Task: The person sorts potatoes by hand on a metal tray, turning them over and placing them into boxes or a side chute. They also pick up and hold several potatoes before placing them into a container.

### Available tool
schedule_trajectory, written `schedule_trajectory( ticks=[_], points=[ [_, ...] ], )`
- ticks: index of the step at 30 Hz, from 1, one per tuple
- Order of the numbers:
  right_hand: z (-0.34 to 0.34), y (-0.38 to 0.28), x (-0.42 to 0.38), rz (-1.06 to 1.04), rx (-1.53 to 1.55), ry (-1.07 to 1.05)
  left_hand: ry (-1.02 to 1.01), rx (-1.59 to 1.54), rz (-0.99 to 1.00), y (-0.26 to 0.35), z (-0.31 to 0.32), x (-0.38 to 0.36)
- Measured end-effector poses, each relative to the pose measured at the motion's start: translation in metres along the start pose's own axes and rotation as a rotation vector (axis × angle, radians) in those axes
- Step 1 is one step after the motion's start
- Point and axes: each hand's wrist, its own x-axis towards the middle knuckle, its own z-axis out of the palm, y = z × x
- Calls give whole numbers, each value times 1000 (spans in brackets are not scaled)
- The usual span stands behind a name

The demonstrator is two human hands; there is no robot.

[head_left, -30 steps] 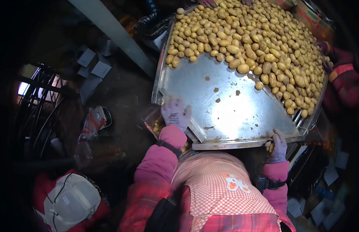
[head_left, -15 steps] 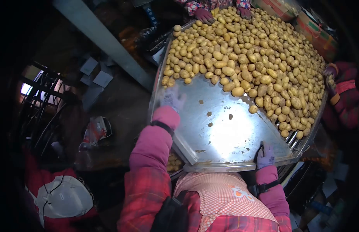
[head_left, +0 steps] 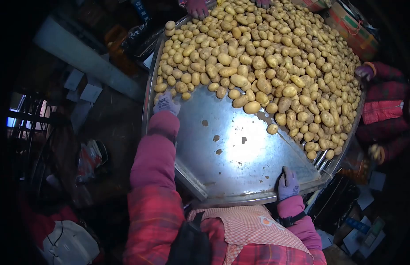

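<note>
Many yellow potatoes [head_left: 258, 57] cover the far and right parts of a metal table [head_left: 205, 145]. My left hand [head_left: 167, 104], in a light purple glove, reaches to the table's left side and touches the nearest potatoes there; its fingers point away from me and look spread. My right hand [head_left: 288, 184], gloved the same way, rests at the table's near edge with its fingers apart and nothing in it. The bare metal between my hands shines and has several dark specks.
Gloved hands of a co-worker [head_left: 197, 8] are at the far edge. Another person's arm [head_left: 383, 73] reaches in from the right. A cardboard box [head_left: 349, 30] is at the back right. A grey beam [head_left: 81, 55] stands left; a white-covered head [head_left: 70, 243] is at lower left.
The view has shifted, so the table appears further left. My left hand has reached forward to the potatoes. One hand of the person on the right has moved away from the table.
</note>
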Motion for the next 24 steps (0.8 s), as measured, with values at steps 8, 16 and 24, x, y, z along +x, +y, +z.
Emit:
schedule_trajectory(
  ticks=[8,16,24],
  points=[
    [-1,-1,0,-16,-33,14,74,-367,191,33,22,31],
    [1,2,-1,3,-7,-4,117,-319,445,49,28,-69],
    [-5,-3,-1,64,1,-32,-132,-691,881,70,32,-207]
  ],
)
